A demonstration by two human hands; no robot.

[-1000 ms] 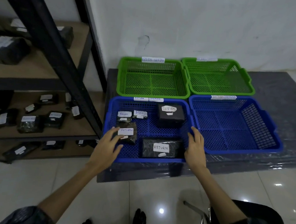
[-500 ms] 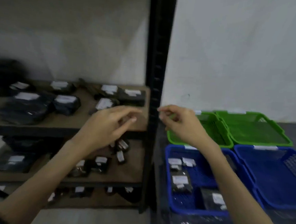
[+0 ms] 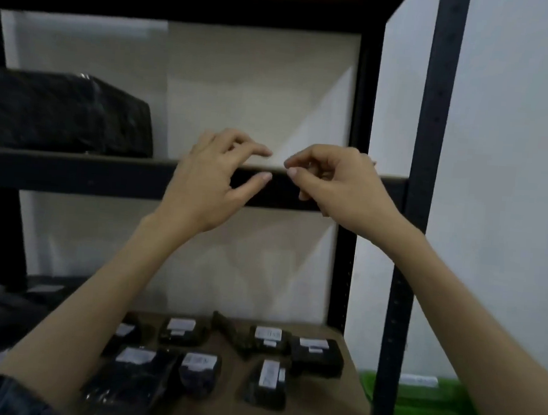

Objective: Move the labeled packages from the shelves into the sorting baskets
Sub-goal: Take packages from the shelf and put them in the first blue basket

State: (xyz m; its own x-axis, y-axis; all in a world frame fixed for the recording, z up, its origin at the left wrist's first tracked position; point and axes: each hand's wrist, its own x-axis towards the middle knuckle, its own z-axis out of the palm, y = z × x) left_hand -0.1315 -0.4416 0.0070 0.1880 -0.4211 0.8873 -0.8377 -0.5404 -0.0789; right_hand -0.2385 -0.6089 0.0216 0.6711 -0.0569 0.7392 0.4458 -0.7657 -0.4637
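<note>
Package labels (image 3: 267, 333) blurred, unreadable

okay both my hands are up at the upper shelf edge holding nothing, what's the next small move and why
Probably lower the left hand onto the nearest labeled package on the lower shelf. Neither it nor the right hand holds anything, and the upper shelf edge in front of them looks bare there.

A stockroom: metal shelving (image 3: 183, 181) stacked with labelled packages (image 3: 263, 381).

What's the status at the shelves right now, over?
Left hand and right hand raised at upper shelf edge, empty. Labeled packages untouched on lower shelf. Nothing in the way.
</note>
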